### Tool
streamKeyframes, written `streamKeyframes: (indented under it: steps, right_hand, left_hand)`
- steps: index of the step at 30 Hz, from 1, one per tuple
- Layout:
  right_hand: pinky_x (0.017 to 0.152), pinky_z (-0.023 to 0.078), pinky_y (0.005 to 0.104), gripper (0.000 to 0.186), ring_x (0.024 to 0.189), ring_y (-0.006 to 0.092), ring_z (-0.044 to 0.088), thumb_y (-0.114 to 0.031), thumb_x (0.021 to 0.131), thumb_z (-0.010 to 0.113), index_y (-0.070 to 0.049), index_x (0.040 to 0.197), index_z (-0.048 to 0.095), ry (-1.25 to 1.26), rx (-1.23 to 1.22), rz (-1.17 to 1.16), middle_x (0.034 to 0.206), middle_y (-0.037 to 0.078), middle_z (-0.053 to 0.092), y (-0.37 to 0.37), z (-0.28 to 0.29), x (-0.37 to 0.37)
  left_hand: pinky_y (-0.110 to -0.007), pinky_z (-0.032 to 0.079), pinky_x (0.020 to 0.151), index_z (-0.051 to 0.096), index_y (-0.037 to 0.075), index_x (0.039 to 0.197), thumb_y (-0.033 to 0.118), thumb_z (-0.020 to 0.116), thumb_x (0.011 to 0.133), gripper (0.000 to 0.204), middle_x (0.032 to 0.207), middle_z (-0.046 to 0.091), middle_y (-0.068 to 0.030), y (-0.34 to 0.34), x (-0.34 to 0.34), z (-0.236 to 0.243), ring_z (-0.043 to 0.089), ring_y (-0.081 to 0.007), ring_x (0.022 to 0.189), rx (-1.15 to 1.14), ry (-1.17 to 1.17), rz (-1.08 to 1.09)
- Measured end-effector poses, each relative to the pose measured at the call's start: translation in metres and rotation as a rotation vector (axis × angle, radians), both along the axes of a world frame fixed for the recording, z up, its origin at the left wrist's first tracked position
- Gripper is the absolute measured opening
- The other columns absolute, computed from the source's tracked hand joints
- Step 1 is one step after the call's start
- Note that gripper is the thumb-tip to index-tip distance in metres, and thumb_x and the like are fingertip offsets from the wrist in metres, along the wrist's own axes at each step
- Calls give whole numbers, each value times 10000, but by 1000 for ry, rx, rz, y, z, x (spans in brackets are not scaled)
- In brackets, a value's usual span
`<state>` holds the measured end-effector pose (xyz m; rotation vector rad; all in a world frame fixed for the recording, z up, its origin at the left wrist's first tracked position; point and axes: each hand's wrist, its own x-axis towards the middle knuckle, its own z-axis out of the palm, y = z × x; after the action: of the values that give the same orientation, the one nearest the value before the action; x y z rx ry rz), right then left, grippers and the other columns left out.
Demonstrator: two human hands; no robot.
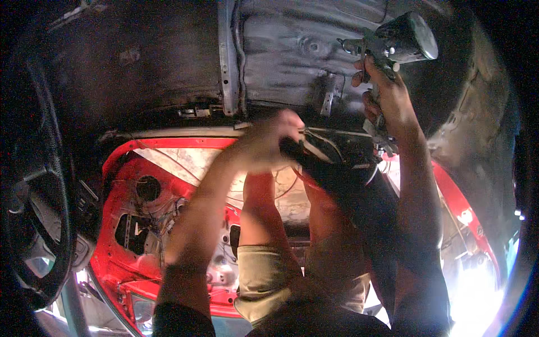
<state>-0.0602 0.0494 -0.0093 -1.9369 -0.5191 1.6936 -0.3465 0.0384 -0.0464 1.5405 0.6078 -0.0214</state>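
In my right hand, at the upper right, is a spray gun with a large rounded metal cup. My fingers are wrapped round its handle, and its nozzle points left toward the grey-black metal floor panel. My left hand is in the middle of the picture, smeared by motion. Beside it is a dark, elongated thing whose kind I cannot make out. Whether the left fingers grip it does not show.
A steering wheel stands at the left. Below it hangs a red car door with its inner panel off and loose wires. A raised metal rail runs across the panel. Bright light comes through the opening at the lower right.
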Motion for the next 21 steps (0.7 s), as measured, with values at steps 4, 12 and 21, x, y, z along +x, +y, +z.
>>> streamKeyframes:
  steps: [4, 12, 21]
  right_hand:
    - [411, 310, 259, 443, 434, 63, 353, -489, 1022, 538, -77, 1163, 615, 13, -83, 67, 898, 9, 617, 27, 9, -2]
    - [382, 293, 267, 494, 407, 72, 350, -538, 1016, 519, -84, 1186, 612, -20, -169, 385, 890, 10, 628, 18, -32, -17]
    - [366, 282, 267, 541, 386, 82, 367, -530, 1000, 563, -18, 1174, 587, 206, -258, 360, 830, 54, 614, -46, -79, -117]
  left_hand:
    - [-423, 388, 1105, 671, 112, 943, 194, 843, 735, 282, 1513, 446, -156, -140, 18, -1, 424, -324, 1402, -390, -169, 256]
    - [-427, 522, 940, 697, 117, 1101, 296, 825, 769, 398, 1154, 653, -131, -213, 44, 40, 649, -321, 1083, -463, -117, 285]
    - [-465, 536, 892, 667, 46, 1151, 399, 792, 746, 552, 1103, 674, -211, -277, 22, 72, 676, -403, 1012, -655, 35, 374]
